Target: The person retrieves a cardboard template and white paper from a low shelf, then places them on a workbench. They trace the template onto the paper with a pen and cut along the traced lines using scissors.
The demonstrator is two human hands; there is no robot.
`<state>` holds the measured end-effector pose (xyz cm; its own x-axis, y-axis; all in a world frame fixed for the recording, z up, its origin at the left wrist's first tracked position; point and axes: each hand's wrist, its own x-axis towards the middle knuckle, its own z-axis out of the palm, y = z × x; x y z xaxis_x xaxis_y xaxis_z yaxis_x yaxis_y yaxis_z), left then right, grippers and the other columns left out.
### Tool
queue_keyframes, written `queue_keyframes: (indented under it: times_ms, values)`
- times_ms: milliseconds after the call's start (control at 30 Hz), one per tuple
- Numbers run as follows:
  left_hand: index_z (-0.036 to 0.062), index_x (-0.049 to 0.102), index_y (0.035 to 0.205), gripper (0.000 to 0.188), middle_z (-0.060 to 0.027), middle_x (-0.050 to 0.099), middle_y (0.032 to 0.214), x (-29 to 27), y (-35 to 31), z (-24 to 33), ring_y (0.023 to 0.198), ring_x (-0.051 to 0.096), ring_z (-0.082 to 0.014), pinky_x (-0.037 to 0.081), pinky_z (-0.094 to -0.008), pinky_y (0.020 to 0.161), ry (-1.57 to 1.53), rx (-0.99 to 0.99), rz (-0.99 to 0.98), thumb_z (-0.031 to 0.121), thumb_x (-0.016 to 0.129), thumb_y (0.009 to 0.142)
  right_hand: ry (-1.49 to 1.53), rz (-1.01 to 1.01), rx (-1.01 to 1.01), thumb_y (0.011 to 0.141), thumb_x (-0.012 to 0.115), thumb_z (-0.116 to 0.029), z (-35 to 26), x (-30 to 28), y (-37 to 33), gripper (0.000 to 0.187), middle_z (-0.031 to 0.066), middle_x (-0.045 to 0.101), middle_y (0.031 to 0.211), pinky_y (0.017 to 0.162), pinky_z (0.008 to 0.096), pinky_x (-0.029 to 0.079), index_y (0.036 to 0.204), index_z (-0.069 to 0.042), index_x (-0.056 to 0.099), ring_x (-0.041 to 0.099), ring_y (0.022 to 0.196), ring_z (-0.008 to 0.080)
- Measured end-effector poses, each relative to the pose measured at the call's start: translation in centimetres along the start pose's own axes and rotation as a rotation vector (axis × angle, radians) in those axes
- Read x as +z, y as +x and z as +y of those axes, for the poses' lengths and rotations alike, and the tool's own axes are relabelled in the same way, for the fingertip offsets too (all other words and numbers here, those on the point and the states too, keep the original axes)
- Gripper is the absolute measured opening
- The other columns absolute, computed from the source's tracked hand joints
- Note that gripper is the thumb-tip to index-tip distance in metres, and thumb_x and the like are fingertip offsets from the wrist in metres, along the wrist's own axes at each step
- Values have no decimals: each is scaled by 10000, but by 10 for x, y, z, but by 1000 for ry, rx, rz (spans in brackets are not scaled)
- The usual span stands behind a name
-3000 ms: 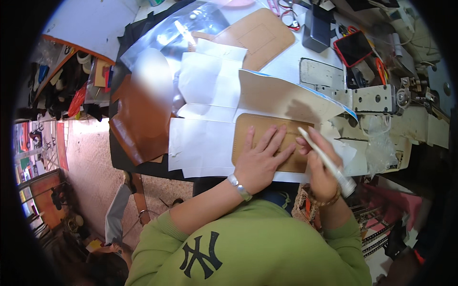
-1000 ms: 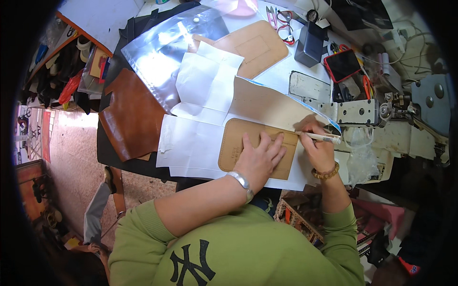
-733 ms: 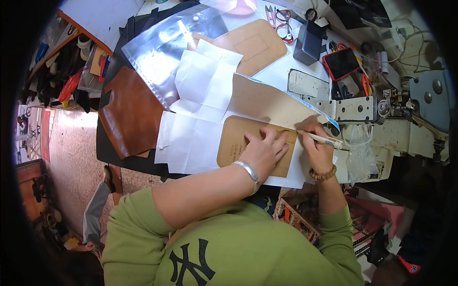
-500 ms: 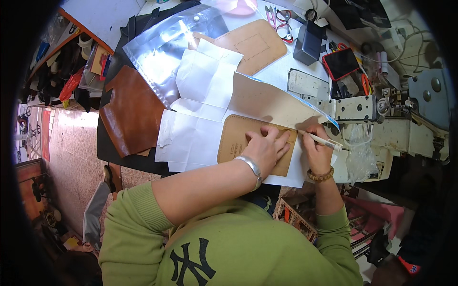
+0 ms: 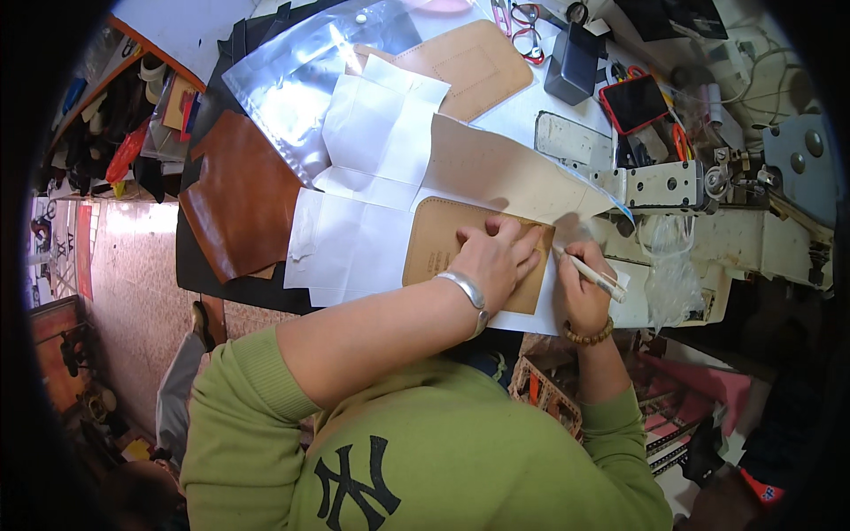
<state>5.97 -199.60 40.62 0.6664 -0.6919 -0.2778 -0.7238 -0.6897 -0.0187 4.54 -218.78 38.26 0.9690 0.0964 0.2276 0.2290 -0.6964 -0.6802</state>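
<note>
My left hand (image 5: 492, 270) lies with its fingers spread on a tan panel (image 5: 431, 234) that has rounded corners and a stitched-looking edge. This panel rests on creased white paper (image 5: 341, 252), and the fingers cover part of it. At its right edge, my right hand (image 5: 580, 301) is closed around a slim white pen (image 5: 604, 281), whose tip is by the edge, below the far right corner. Behind both hands a beige sheet (image 5: 496, 164) rises in a curl, casting shade. A second tan panel (image 5: 487, 66) lies farther back.
Glossy brown leather (image 5: 239, 208) and a clear plastic sleeve (image 5: 292, 93) lie to the left. A machine arm (image 5: 660, 184) with a hanging clear bag (image 5: 670, 279) stands right. Beyond are a black box (image 5: 574, 64), a red-edged phone (image 5: 632, 104) and scissors (image 5: 526, 35).
My right hand has moved the pen a little toward me along the panel's right edge. My left hand keeps its place on the panel. The whole view has shifted slightly.
</note>
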Motion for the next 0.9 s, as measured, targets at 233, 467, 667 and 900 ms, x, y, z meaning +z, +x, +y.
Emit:
queue_keyframes:
  times_ms: [233,467,667,900]
  values:
    - [265,444,1407,515,31,323,1509,8,0,-3,1183,425,-295,503,-340,656,-15,15,85,207,503,899,12,-30,-2,797,603,14,-16,-5,-38,33,147,565,644,528,328,463,799,6,571,574,541,274]
    - [247,545,1285,423,38,405,1439,26,2,-20,1140,466,-234,480,-294,683,-131,110,338,247,569,862,87,-86,7,780,593,14,-31,-14,-56,35,129,552,608,505,328,451,760,9,565,552,514,256]
    - [225,562,1236,486,-12,440,1390,34,12,-44,1011,557,-258,520,-342,727,-311,333,372,314,681,774,351,-151,-265,727,647,36,-68,14,-49,176,154,618,747,614,371,535,892,12,589,656,677,315]
    - [193,531,1185,541,-51,404,1414,35,19,-59,1001,578,-298,551,-364,756,-300,477,315,334,745,708,352,-241,-373,752,650,45,-96,81,-28,186,162,612,816,640,359,507,928,17,594,616,706,316]
